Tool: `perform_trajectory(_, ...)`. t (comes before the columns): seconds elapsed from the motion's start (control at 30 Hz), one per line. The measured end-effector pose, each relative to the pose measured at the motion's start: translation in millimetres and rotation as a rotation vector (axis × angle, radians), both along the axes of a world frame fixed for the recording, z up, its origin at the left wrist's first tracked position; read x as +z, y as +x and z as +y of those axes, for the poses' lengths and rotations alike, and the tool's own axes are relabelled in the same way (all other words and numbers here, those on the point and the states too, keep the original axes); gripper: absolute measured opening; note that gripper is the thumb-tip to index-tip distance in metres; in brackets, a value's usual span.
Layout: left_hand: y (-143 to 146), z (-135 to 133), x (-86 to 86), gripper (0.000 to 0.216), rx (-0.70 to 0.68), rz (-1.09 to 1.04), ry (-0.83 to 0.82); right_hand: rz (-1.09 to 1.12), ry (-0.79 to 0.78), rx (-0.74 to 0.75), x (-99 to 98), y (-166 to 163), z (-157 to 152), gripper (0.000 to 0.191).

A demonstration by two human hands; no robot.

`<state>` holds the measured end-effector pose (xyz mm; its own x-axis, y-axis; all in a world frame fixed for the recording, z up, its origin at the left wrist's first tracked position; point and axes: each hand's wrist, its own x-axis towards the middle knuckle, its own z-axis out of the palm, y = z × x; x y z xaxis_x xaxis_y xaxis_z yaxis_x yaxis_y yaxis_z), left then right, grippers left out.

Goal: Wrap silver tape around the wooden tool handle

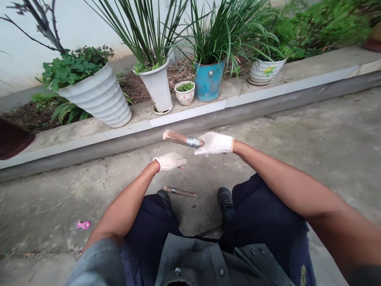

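My right hand, in a white knit glove, is closed around one end of a wooden stick. Silvery wire is wound in a thick band around the stick beside my fingers. Lower and to the left, my left hand wears a matching glove and points to the right, apart from the stick. Its fingers are drawn together; whatever may be between them is too small to make out. A second wooden stick, also with a band of wire, lies on the concrete between my shoes.
Ahead runs a low tiled ledge. On it stand a ribbed white pot, a tall white pot, a small flowered pot, a blue bucket and a white planter. A pink object lies on the ground at left.
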<state>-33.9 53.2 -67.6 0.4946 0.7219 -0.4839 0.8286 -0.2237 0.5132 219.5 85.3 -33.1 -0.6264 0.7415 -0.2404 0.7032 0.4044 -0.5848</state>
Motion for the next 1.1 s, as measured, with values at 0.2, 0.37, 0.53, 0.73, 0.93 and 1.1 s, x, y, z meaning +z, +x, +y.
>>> perform_trajectory(0.2, -5.3, 11.5, -1.6, 0.044, 0.046, 0.024, 0.054, -0.260, -0.203, 0.382, -11.5, -2.8, -19.6, 0.033)
perform_trajectory(0.37, 11.6, 0.4, 3.4, 0.045, -0.013, 0.191, 0.015, -0.675, 0.034, 0.384, -41.0, -21.4, -24.6, 0.018)
perform_trajectory(0.53, 35.7, -21.2, 9.6, 0.042, -0.113, 0.158, -0.072, -0.728, 0.061, 0.274, -49.1, -24.1, -7.7, 0.035)
perform_trajectory(0.73, 43.4, -35.3, 14.7, 0.044, -0.076, 0.110, -0.077, -0.602, 0.172, 0.087, -22.6, -21.5, 5.4, 0.031)
perform_trajectory(0.93, 24.6, -21.8, 5.1, 0.051, -0.048, 0.037, 0.005, -0.222, 0.205, 0.051, -1.8, 5.5, 4.2, 0.048)
perform_trajectory(1.1, 12.7, -2.2, 3.2, 0.043, -0.016, 0.020, 0.055, -0.136, -0.024, 0.274, -0.2, 12.9, -12.0, 0.041)
